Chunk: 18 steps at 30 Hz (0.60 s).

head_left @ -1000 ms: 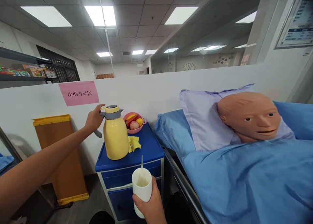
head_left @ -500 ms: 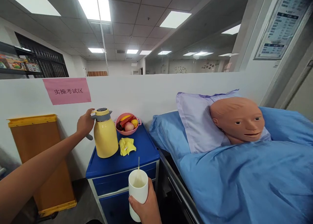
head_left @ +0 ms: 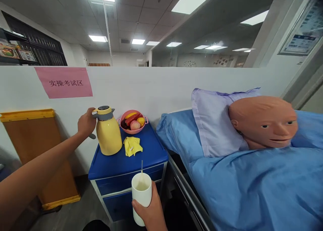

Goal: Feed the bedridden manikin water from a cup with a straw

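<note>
My left hand (head_left: 86, 123) is closed round the grey handle of a yellow thermos jug (head_left: 108, 131), which stands upright on the blue bedside cabinet (head_left: 121, 162). My right hand (head_left: 150, 212) grips a white cup (head_left: 141, 194) low in front of the cabinet, a thin straw standing in it. Behind the jug sit a pink fruit bowl (head_left: 133, 121) and a yellow cloth (head_left: 132, 145).
To the right is a bed with blue sheets (head_left: 252, 187), a lilac pillow (head_left: 214, 123) and a manikin head (head_left: 264, 121) on it. A white partition with a pink sign (head_left: 64, 82) runs behind. A brown and yellow bin (head_left: 37, 150) stands left of the cabinet.
The jug has come down and back onto the cabinet top, my left hand still on its handle. The view has shifted; the cup stays held low.
</note>
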Tool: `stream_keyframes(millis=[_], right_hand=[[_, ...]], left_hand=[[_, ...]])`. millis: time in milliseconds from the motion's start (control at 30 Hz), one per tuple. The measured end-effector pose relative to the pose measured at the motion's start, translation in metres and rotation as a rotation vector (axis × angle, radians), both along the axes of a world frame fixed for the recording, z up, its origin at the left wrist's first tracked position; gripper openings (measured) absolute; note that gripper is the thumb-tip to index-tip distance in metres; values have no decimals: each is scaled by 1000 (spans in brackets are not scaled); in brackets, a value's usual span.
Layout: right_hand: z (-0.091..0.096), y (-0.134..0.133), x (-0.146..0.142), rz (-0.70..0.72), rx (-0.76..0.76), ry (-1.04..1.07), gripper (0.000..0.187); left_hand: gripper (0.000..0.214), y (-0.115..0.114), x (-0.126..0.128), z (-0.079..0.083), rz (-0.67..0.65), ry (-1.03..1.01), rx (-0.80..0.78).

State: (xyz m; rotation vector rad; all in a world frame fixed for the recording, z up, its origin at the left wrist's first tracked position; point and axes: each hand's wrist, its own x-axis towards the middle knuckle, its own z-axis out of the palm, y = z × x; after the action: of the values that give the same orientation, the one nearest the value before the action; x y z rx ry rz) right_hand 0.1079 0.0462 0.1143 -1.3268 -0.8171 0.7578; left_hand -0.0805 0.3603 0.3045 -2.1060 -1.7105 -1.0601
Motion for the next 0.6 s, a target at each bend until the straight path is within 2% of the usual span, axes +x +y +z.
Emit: stream_keyframes(millis=[200, 333, 433, 500, 533, 600], right_hand=[[-9, 13, 0, -12, 31, 51, 55], [3, 26, 4, 6, 88, 98, 51], [17, 30, 10, -2, 137, 126, 50], [22, 26, 16, -19, 177, 127, 49], [22, 24, 21, -27, 196, 126, 50], [19, 17, 31, -41, 214, 134, 54]], left_hand=[[42, 2, 0, -9, 43, 9, 7], [44, 7, -1, -8, 48, -60, -59], [48, -7, -4, -15, 35, -182, -144], [54, -31, -10, -39, 17, -217, -205], [56, -45, -13, -59, 8, -225, -246], [52, -73, -20, -111, -6, -211, -280]])
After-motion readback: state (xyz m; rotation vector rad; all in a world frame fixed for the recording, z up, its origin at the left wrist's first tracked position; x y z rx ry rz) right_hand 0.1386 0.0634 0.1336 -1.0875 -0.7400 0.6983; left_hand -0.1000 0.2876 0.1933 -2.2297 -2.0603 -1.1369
